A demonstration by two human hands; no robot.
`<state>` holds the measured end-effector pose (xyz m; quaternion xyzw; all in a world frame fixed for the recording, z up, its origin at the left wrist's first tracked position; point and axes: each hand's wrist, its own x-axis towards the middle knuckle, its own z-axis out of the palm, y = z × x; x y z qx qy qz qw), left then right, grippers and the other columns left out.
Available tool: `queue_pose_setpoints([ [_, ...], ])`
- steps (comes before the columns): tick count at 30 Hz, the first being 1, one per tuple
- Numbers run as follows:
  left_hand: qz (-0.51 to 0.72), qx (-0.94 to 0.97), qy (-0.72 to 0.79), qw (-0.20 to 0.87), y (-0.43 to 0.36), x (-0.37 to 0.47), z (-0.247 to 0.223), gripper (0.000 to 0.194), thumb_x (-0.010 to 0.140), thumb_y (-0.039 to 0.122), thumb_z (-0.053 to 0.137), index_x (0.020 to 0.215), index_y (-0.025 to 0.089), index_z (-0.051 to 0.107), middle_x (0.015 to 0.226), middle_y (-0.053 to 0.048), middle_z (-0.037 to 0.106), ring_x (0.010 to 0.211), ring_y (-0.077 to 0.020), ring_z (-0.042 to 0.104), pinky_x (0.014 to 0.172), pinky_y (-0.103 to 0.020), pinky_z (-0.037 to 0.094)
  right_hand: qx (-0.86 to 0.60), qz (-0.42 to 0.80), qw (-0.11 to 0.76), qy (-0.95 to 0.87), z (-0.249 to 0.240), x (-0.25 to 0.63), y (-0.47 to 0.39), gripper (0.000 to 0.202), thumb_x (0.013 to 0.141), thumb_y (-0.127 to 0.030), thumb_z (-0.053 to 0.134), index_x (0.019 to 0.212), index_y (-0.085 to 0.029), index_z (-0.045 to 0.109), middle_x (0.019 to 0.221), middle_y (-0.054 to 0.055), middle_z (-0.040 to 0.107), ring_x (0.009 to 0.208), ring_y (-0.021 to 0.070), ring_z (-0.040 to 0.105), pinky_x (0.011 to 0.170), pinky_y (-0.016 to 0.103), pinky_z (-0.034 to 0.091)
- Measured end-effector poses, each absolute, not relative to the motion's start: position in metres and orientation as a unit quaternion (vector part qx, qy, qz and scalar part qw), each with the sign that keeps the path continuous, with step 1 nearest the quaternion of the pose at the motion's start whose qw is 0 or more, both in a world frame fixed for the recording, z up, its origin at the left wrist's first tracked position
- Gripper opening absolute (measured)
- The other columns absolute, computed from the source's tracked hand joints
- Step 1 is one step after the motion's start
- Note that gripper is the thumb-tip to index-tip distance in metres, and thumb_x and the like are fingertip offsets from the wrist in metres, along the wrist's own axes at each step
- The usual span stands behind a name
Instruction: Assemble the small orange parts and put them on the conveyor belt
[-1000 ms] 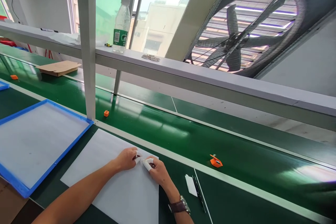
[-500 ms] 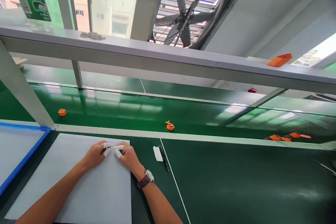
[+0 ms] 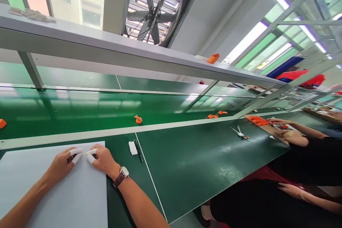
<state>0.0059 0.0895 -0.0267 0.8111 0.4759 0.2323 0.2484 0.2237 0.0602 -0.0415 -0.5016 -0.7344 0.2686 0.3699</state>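
My left hand (image 3: 63, 163) is over the upper part of a large white sheet (image 3: 69, 199), its thumb and forefinger pinched together in white finger cots. Facing it, my right hand (image 3: 103, 158) pinches in the same way, also with white-covered fingertips, and wears a wristwatch (image 3: 122, 176). The fingertips of both hands nearly meet. Whatever lies between them is too small to make out. To the right of the sheet, a small white piece (image 3: 133, 148) rests beside a dark pen-like tool (image 3: 138, 150) on the green table.
A metal rail (image 3: 80, 134) borders the table's far side. Behind it lie orange pieces (image 3: 138, 119). On the right, scissors-like tools (image 3: 239, 133) lie near a board with orange parts (image 3: 258, 120), where another person's hands (image 3: 291, 133) work. A shelf (image 3: 120, 50) crosses above.
My view has swung to the right, bringing people on the right into sight. Both hands keep the same pinched pose over the sheet.
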Motion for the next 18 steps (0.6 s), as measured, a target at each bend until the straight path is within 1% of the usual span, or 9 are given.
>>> queue_pose_setpoints([
  [4,0.237,0.815,0.474,0.235,0.095,0.001,-0.036,0.039,0.074,0.023,0.05,0.105,0.03,0.072,0.111,0.004,0.074,0.061,-0.0138,0.062,0.06,-0.022,0.052,-0.514,0.248,0.364,-0.736,-0.043,0.223,0.062,0.012,0.085,-0.023,0.065,0.092,-0.023,0.075,0.102,0.0,0.072,0.083,0.0138,0.067,0.073,0.021,0.051],
  [9,0.239,0.817,0.472,0.227,0.1,-0.001,-0.04,0.04,0.075,0.025,0.051,0.109,0.03,0.071,0.113,0.004,0.074,0.059,-0.014,0.061,0.061,-0.023,0.052,-0.519,0.239,0.359,-0.737,-0.037,0.221,0.061,0.012,0.085,-0.022,0.066,0.092,-0.024,0.076,0.102,-0.001,0.073,0.087,0.0141,0.068,0.077,0.021,0.052],
  [14,0.244,0.821,0.454,0.244,0.095,0.002,-0.032,0.039,0.074,0.021,0.048,0.105,0.026,0.072,0.112,0.0,0.074,0.064,-0.0152,0.063,0.063,-0.023,0.053,-0.518,0.242,0.354,-0.741,-0.02,0.241,0.069,0.012,0.084,-0.023,0.068,0.091,-0.026,0.077,0.096,-0.003,0.074,0.075,0.0125,0.067,0.071,0.02,0.052],
  [16,0.253,0.822,0.445,0.249,0.093,0.003,-0.03,0.041,0.073,0.018,0.047,0.105,0.025,0.072,0.112,-0.001,0.073,0.062,-0.0148,0.062,0.062,-0.024,0.052,-0.552,0.216,0.367,-0.717,-0.011,0.267,0.081,0.017,0.087,-0.024,0.065,0.1,-0.025,0.075,0.1,0.0,0.073,0.08,0.0148,0.066,0.074,0.023,0.053],
  [17,0.255,0.823,0.443,0.249,0.093,0.003,-0.029,0.042,0.073,0.017,0.046,0.105,0.025,0.072,0.111,-0.001,0.073,0.061,-0.0146,0.061,0.062,-0.024,0.052,-0.575,0.198,0.377,-0.699,-0.007,0.284,0.089,0.022,0.089,-0.025,0.062,0.107,-0.024,0.073,0.107,0.003,0.071,0.085,0.0162,0.066,0.078,0.026,0.054],
  [18,0.257,0.822,0.442,0.249,0.092,0.004,-0.029,0.043,0.072,0.016,0.046,0.106,0.025,0.072,0.111,-0.001,0.073,0.061,-0.0146,0.061,0.062,-0.024,0.052,-0.601,0.178,0.388,-0.676,-0.003,0.302,0.097,0.03,0.09,-0.024,0.058,0.118,-0.021,0.068,0.117,0.007,0.068,0.092,0.0179,0.066,0.082,0.028,0.054],
])
